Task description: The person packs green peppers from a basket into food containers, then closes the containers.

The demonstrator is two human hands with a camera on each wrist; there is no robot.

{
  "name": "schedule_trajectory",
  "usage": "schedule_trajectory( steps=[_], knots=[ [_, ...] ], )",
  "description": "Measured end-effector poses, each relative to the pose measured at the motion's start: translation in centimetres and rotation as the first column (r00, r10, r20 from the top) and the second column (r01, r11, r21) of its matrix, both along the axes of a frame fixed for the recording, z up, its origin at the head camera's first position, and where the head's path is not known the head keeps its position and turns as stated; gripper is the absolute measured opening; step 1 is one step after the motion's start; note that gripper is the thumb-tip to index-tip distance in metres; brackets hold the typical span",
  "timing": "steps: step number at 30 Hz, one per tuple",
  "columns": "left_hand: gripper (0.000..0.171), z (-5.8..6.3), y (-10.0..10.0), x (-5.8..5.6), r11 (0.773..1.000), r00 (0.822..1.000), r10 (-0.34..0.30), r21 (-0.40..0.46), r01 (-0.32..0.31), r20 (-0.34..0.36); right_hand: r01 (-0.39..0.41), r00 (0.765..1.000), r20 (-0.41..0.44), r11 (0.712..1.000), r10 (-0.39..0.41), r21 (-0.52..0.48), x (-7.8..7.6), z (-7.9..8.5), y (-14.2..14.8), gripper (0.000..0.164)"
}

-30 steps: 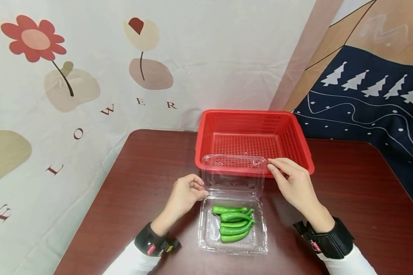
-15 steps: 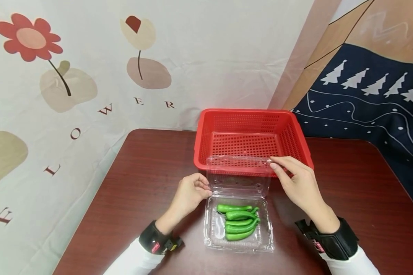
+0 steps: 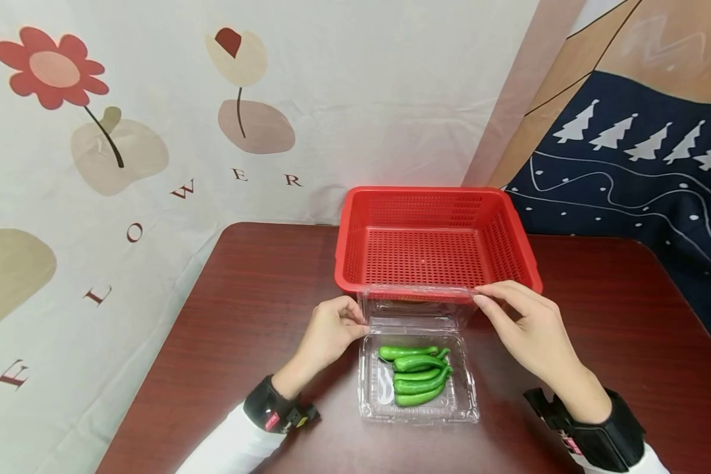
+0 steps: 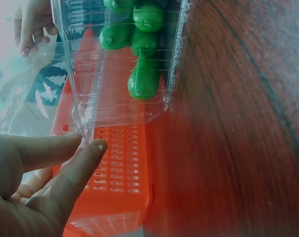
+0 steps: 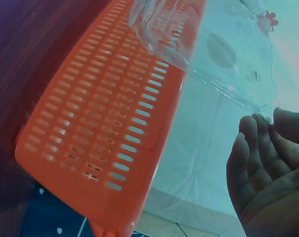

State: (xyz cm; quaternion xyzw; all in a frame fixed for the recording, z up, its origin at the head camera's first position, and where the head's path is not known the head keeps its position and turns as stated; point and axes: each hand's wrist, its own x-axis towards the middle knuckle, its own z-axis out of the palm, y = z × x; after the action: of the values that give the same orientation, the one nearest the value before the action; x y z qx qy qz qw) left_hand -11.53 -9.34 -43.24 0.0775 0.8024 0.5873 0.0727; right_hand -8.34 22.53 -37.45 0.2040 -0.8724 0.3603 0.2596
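Note:
A clear plastic clamshell box [image 3: 370, 409] lies on the table with its lid [image 3: 415, 309] raised at the back. Several green chili peppers [image 3: 417, 382] are in its bottom half, side by side. My left hand [image 3: 332, 329] pinches the box's left back corner near the hinge between thumb and forefinger; the left wrist view shows the fingertips [image 4: 97, 147] on that clear edge. With thumb and fingers my right hand [image 3: 530, 329] holds the lid's upper right corner. In the right wrist view the lid [image 5: 228, 54] slants up to that pinch.
Right behind the raised lid stands a red perforated plastic basket [image 3: 421, 257]. The dark reddish wooden table [image 3: 243, 283] runs back to a printed cloth [image 3: 361, 99] hanging behind it. Black bands with small devices are strapped on both wrists.
The lid's top edge has come lower and nearer, with my right hand moving down and toward me. My left hand keeps its pinch at the hinge corner. The camera view has shifted slightly.

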Motion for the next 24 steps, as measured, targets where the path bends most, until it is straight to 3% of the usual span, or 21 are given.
schedule_trajectory(
  steps=[7,10,11,15,21,24],
  knots=[
    [0.02,0.2,0.4,-0.1,1.0,1.0,-0.011,0.014,0.011,-0.009,-0.057,0.998,0.021,0.998,0.056,0.04,2.1,0.1,0.9,0.034],
    [0.02,0.3,0.4,0.0,0.999,1.0,-0.015,0.03,0.015,0.002,-0.091,0.996,0.014,0.994,0.09,0.055,2.8,0.1,1.0,0.012],
    [0.02,0.4,0.4,0.0,0.999,1.0,-0.015,0.031,0.015,0.002,-0.104,0.994,-0.005,0.993,0.105,0.056,3.0,0.0,0.9,0.012],
    [0.021,0.2,0.3,0.2,1.0,1.0,-0.015,0.002,0.015,0.002,-0.142,0.986,-0.072,0.987,0.147,0.071,3.6,-0.2,0.8,0.037],
    [0.016,0.2,-0.1,0.4,0.999,0.999,-0.036,-0.042,0.035,-0.026,-0.163,0.985,-0.03,0.98,0.167,0.112,5.1,-0.6,1.0,0.032],
    [0.015,0.3,-0.2,0.5,0.996,0.998,-0.044,-0.077,0.04,-0.045,-0.194,0.976,-0.072,0.973,0.204,0.124,5.5,-0.9,0.9,0.029]
  ],
)
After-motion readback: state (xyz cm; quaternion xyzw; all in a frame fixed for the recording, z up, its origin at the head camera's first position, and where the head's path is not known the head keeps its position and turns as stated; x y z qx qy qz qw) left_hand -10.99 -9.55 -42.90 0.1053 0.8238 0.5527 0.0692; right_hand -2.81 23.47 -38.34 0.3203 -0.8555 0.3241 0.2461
